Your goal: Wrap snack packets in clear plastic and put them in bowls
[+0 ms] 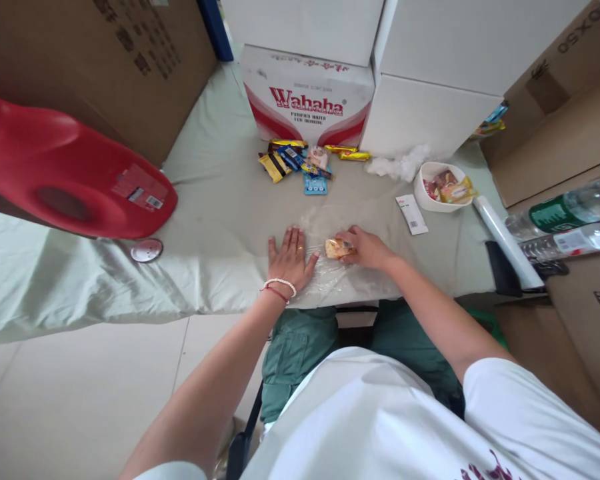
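Note:
Palm down, my left hand point(289, 259) lies flat with fingers spread on the left part of a clear plastic sheet point(325, 279). My right hand point(367, 248) is closed on a small wrapped snack point(339, 249), orange-brown with a clear wrapper, held low over the sheet just right of my left thumb. Whether the snack touches the sheet I cannot tell. Farther back is a pile of wrapped snacks point(291, 158) in yellow, blue and pink. To the right, a white bowl point(421, 193) holds several more packets, and a white packet point(411, 215) lies beside it.
A white carton marked Wahaha point(307, 100) and white boxes point(425, 110) stand at the back. On the left are a red jug point(80, 167) and a round pinkish object point(147, 250). Plastic bottles point(575, 212) and a white roll point(507, 241) lie right. The table's front edge is near me.

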Action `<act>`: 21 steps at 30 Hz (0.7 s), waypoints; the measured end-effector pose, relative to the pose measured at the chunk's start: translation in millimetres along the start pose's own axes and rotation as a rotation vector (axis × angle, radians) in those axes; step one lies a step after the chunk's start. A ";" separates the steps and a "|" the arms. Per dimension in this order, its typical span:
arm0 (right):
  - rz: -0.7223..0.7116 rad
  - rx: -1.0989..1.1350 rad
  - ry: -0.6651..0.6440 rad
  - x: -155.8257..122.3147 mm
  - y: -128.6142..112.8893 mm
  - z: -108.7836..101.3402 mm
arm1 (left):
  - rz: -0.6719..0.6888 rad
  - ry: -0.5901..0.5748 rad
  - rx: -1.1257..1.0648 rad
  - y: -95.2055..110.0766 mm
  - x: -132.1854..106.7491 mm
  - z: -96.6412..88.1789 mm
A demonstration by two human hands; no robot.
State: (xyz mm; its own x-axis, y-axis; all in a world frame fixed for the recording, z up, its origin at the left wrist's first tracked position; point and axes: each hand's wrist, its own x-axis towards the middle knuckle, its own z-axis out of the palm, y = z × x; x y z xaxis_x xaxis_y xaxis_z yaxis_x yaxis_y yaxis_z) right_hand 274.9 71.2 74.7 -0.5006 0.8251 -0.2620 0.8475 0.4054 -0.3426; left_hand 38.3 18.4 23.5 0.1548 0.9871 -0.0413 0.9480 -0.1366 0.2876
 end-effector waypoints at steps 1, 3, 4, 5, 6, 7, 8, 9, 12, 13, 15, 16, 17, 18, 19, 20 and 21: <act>0.001 0.016 0.000 -1.2 2.5 1.5 | -0.011 0.000 -0.011 0.0 0.9 -0.7; -0.006 0.045 -0.006 -2.1 5.8 2.6 | -0.034 0.013 -0.027 0.1 2.6 -1.5; -0.011 0.057 -0.009 -2.3 6.6 2.6 | -0.042 0.024 -0.030 0.0 3.0 -1.5; -0.015 0.066 -0.009 -2.9 7.0 2.5 | -0.045 0.037 -0.030 -0.3 3.1 -1.3; -0.017 0.071 0.000 -4.4 7.2 2.3 | -0.044 0.048 -0.028 -0.7 2.7 -1.0; -0.019 0.076 0.022 -7.4 7.2 2.2 | -0.041 0.056 -0.028 -1.3 1.8 -0.8; -0.024 0.084 0.060 -12.2 7.2 2.4 | -0.039 0.064 -0.031 -2.2 0.7 -0.6; -0.032 0.100 0.114 -19.3 7.3 3.3 | -0.039 0.071 -0.038 -3.3 -0.6 -0.5; -0.083 0.171 0.295 -52.7 9.8 12.7 | -0.029 0.086 -0.078 -8.0 -3.7 -0.8; -0.113 0.184 0.332 -66.5 11.4 19.1 | -0.025 0.091 -0.094 -10.1 -3.9 -0.9; -0.164 0.183 0.343 -93.8 15.3 36.1 | -0.028 0.102 -0.120 -15.2 -2.7 -0.4; -0.171 0.177 0.331 -106.0 17.4 45.5 | -0.034 0.108 -0.128 -18.2 -1.3 0.2; -0.161 0.176 0.319 -116.2 19.5 54.4 | -0.043 0.114 -0.135 -21.3 0.5 0.9; -0.137 0.184 0.314 -124.1 21.3 61.6 | -0.049 0.119 -0.142 -24.6 2.6 1.8; -0.110 0.200 0.318 -129.4 23.0 66.5 | -0.048 0.122 -0.149 -27.8 4.7 2.7; -0.090 0.222 0.327 -131.9 24.5 68.1 | -0.041 0.124 -0.156 -30.8 6.9 3.3; -0.082 0.249 0.339 -131.7 25.8 66.2 | -0.034 0.127 -0.163 -33.3 8.8 3.7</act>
State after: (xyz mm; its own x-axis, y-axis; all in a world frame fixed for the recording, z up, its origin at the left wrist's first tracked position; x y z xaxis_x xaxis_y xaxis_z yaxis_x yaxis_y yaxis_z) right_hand 351.1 -53.1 40.6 -0.4432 0.8935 0.0726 0.7176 0.4021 -0.5686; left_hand 9.1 31.4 10.0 0.0776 0.9949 0.0644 0.8928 -0.0981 0.4396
